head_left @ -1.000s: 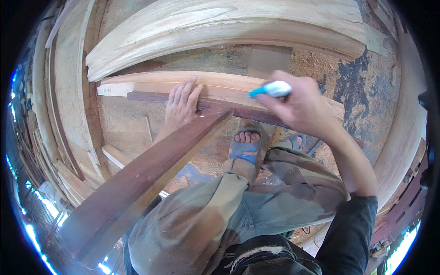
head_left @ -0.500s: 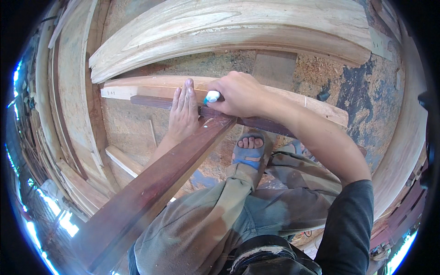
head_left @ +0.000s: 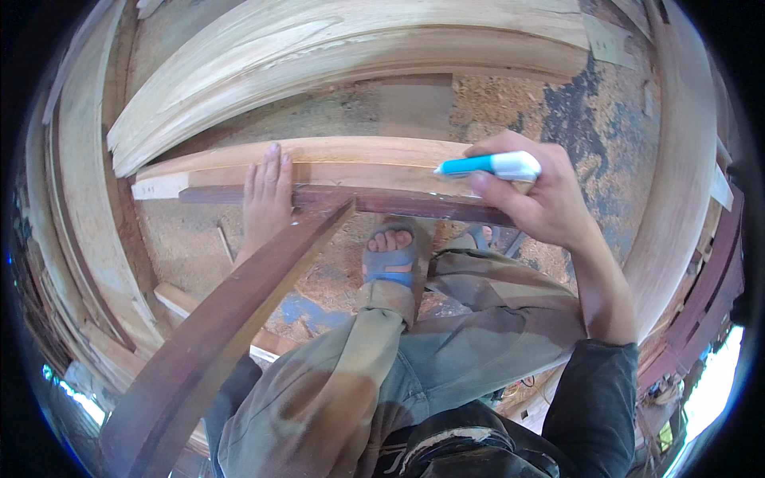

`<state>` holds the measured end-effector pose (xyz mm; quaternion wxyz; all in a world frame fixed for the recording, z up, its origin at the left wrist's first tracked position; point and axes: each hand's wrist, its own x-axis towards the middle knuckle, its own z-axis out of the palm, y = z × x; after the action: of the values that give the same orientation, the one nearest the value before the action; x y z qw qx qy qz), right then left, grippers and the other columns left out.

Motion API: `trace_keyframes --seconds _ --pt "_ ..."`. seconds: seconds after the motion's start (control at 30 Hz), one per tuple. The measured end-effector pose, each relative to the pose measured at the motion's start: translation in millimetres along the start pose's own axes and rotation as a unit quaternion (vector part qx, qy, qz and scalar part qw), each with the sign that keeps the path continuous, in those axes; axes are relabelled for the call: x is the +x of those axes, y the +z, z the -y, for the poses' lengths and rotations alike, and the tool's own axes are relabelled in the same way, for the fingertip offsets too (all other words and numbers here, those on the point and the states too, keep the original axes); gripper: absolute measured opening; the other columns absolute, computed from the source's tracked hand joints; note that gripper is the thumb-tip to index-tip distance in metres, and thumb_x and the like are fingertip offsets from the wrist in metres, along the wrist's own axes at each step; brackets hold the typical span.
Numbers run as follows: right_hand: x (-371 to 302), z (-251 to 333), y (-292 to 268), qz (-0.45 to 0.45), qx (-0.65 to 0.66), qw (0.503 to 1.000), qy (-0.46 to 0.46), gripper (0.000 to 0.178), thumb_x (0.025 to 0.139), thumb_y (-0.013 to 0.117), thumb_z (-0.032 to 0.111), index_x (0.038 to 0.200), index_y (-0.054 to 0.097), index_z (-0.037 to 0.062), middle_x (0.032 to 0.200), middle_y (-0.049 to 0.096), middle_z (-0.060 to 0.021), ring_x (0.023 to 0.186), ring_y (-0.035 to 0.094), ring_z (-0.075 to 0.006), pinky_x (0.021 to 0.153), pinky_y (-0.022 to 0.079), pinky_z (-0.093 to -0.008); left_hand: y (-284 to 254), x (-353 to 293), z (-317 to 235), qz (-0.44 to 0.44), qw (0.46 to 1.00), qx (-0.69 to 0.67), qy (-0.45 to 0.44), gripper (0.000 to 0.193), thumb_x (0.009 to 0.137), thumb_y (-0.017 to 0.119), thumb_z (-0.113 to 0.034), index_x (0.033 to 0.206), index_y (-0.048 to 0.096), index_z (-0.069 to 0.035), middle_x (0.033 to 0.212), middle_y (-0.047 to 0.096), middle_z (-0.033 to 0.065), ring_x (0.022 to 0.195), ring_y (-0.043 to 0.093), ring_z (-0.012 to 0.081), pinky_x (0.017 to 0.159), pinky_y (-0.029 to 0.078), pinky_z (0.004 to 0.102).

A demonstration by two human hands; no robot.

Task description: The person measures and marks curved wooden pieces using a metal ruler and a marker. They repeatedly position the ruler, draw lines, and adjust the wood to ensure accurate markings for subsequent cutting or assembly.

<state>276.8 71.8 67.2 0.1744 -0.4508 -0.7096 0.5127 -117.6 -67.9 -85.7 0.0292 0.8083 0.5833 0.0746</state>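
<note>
My right hand (head_left: 550,191) grips a white and teal correction pen (head_left: 498,165), its tip pointing left above the pale, slightly curved wooden beam (head_left: 366,150). Fingers stretched and together, my left hand (head_left: 269,195) lies flat across the beam and the dark wooden bar (head_left: 430,205) along its near side. From that bar a long reddish-brown wooden arm (head_left: 231,307) runs toward me at the lower left, and the two form a T. Small white marks show on the bar.
Large curved pale timbers (head_left: 351,52) lie beyond the beam. Another thick timber (head_left: 665,159) curves along the right, and long boards (head_left: 80,175) line the left. My sandalled foot (head_left: 390,255) stands below the bar on the sawdust-strewn floor.
My right hand has moved right with the correction pen, away from the T's joint, and the pen now shows fully. My left hand still lies flat on the wood. The view has shifted.
</note>
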Motion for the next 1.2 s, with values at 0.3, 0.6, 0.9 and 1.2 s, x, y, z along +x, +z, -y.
trace_keyframes --seconds 0.3,0.6,0.9,1.2 --pt "-107.4 -19.3 -15.2 -0.047 -0.41 0.91 -0.025 0.041 0.083 0.091 0.017 0.12 0.073 0.0129 0.121 0.079 -0.0123 0.124 0.073 -0.0358 0.098 0.058 -0.0456 14.5 -8.2 19.2 -0.076 0.992 -0.077 0.059 0.051 0.097 0.08 -0.026 0.139 0.058 -0.009 0.153 0.062 0.0184 0.14 0.06 0.0406 0.115 0.048 0.056" --pt "-118.6 -70.8 -13.9 -0.14 -0.393 0.908 -0.048 0.046 0.076 0.092 0.015 0.119 0.076 0.0166 0.105 0.079 -0.0076 0.106 0.075 -0.0309 0.093 0.057 -0.0459 7.7 -5.1 38.6 0.025 0.988 -0.148 0.036 0.04 0.1 0.074 -0.016 0.137 0.063 -0.004 0.136 0.067 0.0191 0.127 0.062 0.0439 0.11 0.048 0.053" --pt "-106.4 -68.6 -15.0 -0.137 -0.382 0.913 -0.037 0.042 0.079 0.092 0.017 0.117 0.076 0.0126 0.104 0.078 -0.0079 0.104 0.072 -0.0323 0.091 0.057 -0.0466 5.7 3.4 32.1 -0.013 0.989 -0.138 0.051 0.041 0.099 0.075 -0.014 0.137 0.062 -0.005 0.137 0.066 0.0179 0.128 0.061 0.0436 0.11 0.047 0.0529" --pt "-105.3 -70.3 -15.9 -0.135 -0.384 0.913 -0.035 0.04 0.08 0.091 0.015 0.117 0.076 0.0122 0.106 0.078 -0.0089 0.105 0.072 -0.0334 0.092 0.057 -0.0466 4.3 9.5 33.7 0.018 0.989 -0.146 0.015 0.051 0.1 0.078 -0.017 0.146 0.059 -0.005 0.145 0.063 0.0197 0.14 0.056 0.0437 0.117 0.045 0.0526"
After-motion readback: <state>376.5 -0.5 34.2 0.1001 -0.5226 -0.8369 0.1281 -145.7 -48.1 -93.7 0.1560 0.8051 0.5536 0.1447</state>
